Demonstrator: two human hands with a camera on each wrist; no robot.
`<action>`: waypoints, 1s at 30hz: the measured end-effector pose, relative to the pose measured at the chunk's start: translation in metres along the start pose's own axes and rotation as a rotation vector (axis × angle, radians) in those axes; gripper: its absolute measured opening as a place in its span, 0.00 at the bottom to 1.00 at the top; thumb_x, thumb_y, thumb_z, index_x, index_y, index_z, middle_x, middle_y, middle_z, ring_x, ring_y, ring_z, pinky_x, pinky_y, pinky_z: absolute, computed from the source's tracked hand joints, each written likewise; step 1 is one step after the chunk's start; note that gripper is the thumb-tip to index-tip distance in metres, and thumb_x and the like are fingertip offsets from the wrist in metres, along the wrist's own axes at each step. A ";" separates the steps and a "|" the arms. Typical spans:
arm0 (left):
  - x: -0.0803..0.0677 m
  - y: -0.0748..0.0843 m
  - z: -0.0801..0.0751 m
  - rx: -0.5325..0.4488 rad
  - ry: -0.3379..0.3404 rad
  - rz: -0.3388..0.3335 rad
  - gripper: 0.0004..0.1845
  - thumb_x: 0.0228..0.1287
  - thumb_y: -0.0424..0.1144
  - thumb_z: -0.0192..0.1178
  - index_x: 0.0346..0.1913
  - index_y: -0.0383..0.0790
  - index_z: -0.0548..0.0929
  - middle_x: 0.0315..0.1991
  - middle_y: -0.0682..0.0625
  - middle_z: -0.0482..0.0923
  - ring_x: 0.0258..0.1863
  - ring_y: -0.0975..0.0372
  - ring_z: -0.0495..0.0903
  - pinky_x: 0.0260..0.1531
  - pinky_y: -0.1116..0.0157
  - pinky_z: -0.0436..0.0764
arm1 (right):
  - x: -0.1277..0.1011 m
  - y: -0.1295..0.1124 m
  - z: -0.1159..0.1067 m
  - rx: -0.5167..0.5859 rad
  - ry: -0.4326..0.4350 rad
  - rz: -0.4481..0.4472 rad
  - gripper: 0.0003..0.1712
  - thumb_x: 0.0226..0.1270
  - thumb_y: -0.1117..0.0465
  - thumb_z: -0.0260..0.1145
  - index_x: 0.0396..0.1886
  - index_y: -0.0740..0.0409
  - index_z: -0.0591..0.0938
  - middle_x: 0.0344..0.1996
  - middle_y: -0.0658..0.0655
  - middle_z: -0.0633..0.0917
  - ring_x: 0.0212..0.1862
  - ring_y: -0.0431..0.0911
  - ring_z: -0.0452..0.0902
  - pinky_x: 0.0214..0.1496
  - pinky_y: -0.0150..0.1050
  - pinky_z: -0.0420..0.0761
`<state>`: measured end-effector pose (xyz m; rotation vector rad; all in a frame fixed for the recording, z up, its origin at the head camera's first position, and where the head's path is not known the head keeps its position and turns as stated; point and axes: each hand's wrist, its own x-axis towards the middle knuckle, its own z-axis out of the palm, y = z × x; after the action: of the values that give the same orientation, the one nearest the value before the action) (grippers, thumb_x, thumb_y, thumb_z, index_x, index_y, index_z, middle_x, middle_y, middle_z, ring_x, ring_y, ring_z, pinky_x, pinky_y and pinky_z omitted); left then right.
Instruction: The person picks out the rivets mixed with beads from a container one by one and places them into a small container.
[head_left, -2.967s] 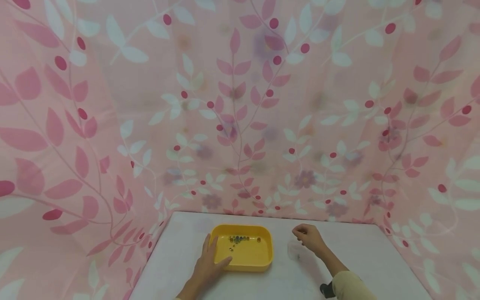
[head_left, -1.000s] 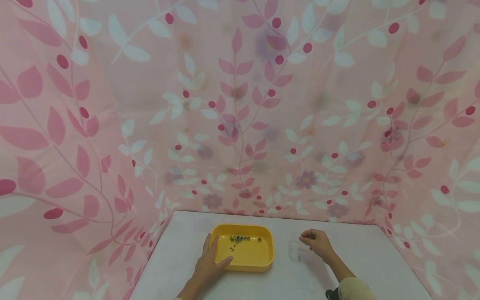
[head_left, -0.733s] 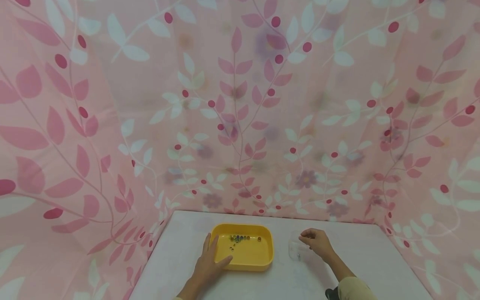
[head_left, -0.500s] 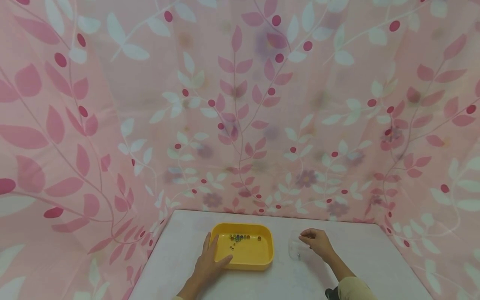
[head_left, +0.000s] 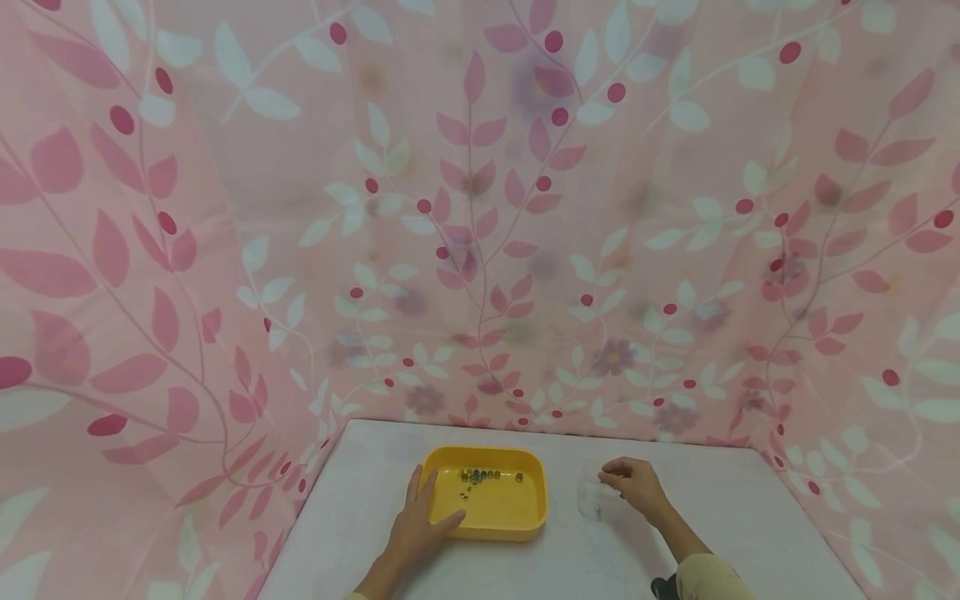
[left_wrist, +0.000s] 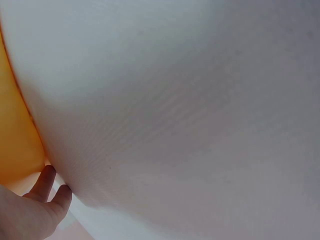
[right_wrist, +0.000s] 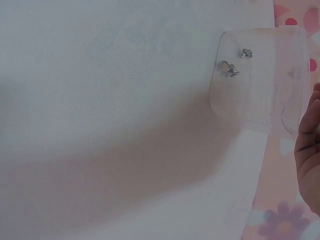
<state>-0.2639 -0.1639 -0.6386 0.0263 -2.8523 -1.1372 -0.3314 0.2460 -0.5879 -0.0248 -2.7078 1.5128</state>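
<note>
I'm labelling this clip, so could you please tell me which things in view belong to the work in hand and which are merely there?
In use:
yellow tray
small beads
clear cup
left hand
right hand

Merely there:
white table
pink leaf-print curtain

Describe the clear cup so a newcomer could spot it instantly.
On the white table, look just right of the yellow tray. The cup stands there under the right hand. Unlike the opaque tray it is see-through, with a couple of small metal pieces inside.
</note>
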 end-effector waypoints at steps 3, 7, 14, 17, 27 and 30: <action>0.000 0.001 0.000 0.001 0.002 0.000 0.52 0.55 0.65 0.66 0.77 0.45 0.59 0.80 0.43 0.40 0.61 0.37 0.73 0.55 0.36 0.73 | 0.000 0.000 0.000 -0.005 0.001 0.006 0.09 0.61 0.62 0.72 0.37 0.62 0.86 0.30 0.55 0.87 0.31 0.42 0.77 0.29 0.34 0.78; 0.000 0.001 0.000 0.008 0.005 0.000 0.51 0.55 0.65 0.66 0.77 0.46 0.59 0.80 0.43 0.40 0.60 0.37 0.73 0.55 0.36 0.73 | 0.000 -0.002 0.000 -0.009 -0.003 0.013 0.10 0.61 0.61 0.72 0.39 0.62 0.86 0.32 0.55 0.87 0.33 0.43 0.78 0.30 0.34 0.78; 0.002 -0.003 0.003 -0.002 0.004 -0.003 0.51 0.55 0.66 0.66 0.77 0.48 0.58 0.81 0.44 0.39 0.60 0.38 0.74 0.55 0.37 0.73 | -0.001 -0.009 -0.001 -0.005 -0.016 -0.008 0.09 0.62 0.61 0.72 0.39 0.61 0.86 0.34 0.55 0.87 0.35 0.43 0.79 0.29 0.35 0.79; 0.002 -0.004 0.003 -0.003 0.004 0.000 0.51 0.55 0.66 0.66 0.77 0.48 0.59 0.81 0.44 0.39 0.60 0.38 0.74 0.55 0.37 0.74 | -0.001 -0.013 0.000 -0.058 -0.005 -0.065 0.12 0.61 0.58 0.73 0.41 0.60 0.86 0.36 0.55 0.88 0.34 0.43 0.79 0.30 0.34 0.79; 0.004 -0.006 0.003 0.001 0.015 0.010 0.51 0.55 0.66 0.66 0.77 0.46 0.59 0.80 0.44 0.40 0.61 0.38 0.73 0.55 0.37 0.74 | 0.002 -0.028 0.019 -0.344 0.121 -0.413 0.38 0.64 0.46 0.70 0.68 0.60 0.71 0.67 0.69 0.70 0.57 0.67 0.76 0.54 0.65 0.77; 0.004 -0.006 0.003 -0.008 0.002 -0.007 0.51 0.55 0.66 0.66 0.77 0.46 0.59 0.81 0.45 0.39 0.62 0.38 0.72 0.56 0.37 0.73 | 0.002 -0.032 0.025 -0.450 0.145 -0.467 0.46 0.62 0.43 0.70 0.73 0.59 0.65 0.73 0.72 0.61 0.63 0.73 0.68 0.57 0.74 0.69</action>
<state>-0.2680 -0.1665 -0.6443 0.0365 -2.8484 -1.1493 -0.3338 0.2076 -0.5738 0.4305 -2.6218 0.7384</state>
